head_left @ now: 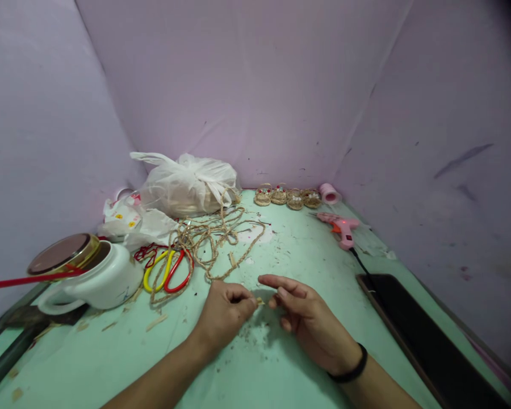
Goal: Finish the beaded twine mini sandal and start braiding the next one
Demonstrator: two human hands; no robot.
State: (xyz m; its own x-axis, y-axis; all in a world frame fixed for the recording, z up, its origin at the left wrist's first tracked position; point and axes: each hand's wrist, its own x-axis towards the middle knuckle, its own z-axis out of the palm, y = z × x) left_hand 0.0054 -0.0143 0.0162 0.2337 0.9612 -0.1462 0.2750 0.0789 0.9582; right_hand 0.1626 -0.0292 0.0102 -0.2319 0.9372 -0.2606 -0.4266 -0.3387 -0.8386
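Note:
My left hand (pixel 225 309) rests on the green table (pixel 281 363) with its fingers curled, pinching a tiny straw-coloured bit of jute (pixel 260 301). My right hand (pixel 302 318) meets it from the right, thumb and fingers pinched at the same bit, its index finger stretched out above. A black band circles the right wrist. Loose jute rope (pixel 213 238) lies in a tangle just beyond the left hand.
Yellow and red scissors (pixel 168 270) lie left of the rope. A white cup (pixel 104 278) with a red stick stands far left. A white plastic bag (pixel 187 184), several small woven pieces (pixel 287 197), a pink spool (pixel 329 193), a pink glue gun (pixel 343 227) and a black slab (pixel 426 335) surround the table.

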